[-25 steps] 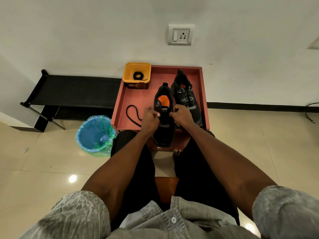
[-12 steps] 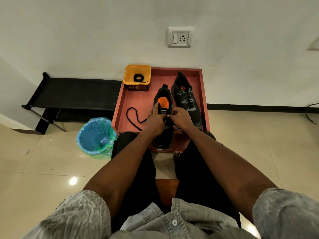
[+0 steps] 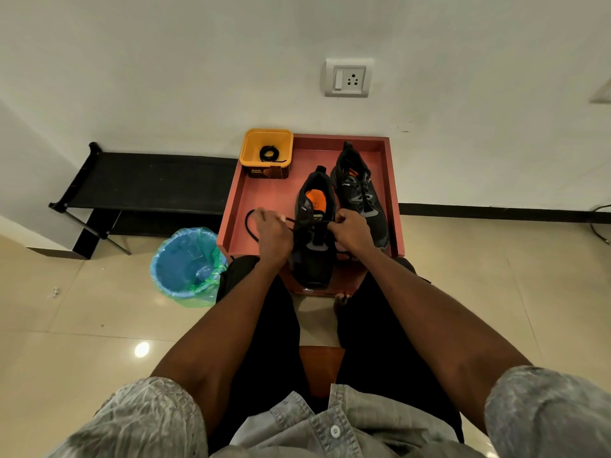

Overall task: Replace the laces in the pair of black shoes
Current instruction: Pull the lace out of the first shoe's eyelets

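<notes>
Lacing the near black shoe: both hands drew a lace taut across its eyelets.

Near shoe [image 3: 314,239] sat toe toward the person on the red tray [image 3: 264,200]; second shoe [image 3: 360,193] lay just beside it on the right, already laced by the look of it. Left hand [image 3: 272,234] pinched the black lace [image 3: 249,223], whose slack looped onto the tray floor; right hand [image 3: 350,231] was curled on the other end at the eyelet row. Judged step: mid-threading. Next move likely calls for feeding a tip through the next eyelet pair while keeping tension even. Versus half a second earlier, the left hand had moved out leftward, pulling lace through. A coiled lace [image 3: 270,153] lay in the yellow tub [image 3: 251,147].
</notes>
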`<state>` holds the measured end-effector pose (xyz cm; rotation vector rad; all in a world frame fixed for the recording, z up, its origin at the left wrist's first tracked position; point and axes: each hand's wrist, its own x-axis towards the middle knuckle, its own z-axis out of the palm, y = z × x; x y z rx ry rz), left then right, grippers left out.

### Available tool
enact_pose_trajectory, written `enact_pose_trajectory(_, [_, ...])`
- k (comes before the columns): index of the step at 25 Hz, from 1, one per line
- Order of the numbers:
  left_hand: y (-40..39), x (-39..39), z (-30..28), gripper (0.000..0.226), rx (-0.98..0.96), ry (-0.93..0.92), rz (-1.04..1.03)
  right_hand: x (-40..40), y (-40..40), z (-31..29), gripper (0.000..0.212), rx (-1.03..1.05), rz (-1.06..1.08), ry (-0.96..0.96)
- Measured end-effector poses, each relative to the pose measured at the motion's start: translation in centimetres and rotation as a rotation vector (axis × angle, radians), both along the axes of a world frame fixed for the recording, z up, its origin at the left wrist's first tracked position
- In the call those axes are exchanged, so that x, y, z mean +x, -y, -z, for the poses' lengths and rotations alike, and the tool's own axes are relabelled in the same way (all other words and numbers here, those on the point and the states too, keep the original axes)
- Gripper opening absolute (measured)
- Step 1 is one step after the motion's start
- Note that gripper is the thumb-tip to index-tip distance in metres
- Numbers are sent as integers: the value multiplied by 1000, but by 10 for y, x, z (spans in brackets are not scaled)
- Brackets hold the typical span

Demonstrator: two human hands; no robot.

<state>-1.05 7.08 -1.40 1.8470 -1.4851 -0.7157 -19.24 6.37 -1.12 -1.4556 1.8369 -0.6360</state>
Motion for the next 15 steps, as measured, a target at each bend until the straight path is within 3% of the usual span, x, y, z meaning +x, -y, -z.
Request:
enact_pose_trajectory(2, [-1,4,-1,26,73,-52,-229,1,0,-1,26,-7,-12,-16])
enact_pose_trajectory(3, [-2,2,-3,28,71,-23,-228,2,0,-1,27,-11,-15,-28])
enact_pose_trajectory(6, [-5,-13,-14,29,-40,222,140,6,0,0,26,-29,-41,-54])
enact_pose_trajectory(9, [-4,-24,-13,30,22,455,473,7,1,0,28,-16,-55,-66])
enact_pose_trajectory(12, [-4,-27,-6,24,88,501,522,7,1,-1,28,-3,-44,-64])
enact_pose_trajectory(15, [-7,-23,-3,19,-10,416,469,7,0,-3,28,-4,-37,-58])
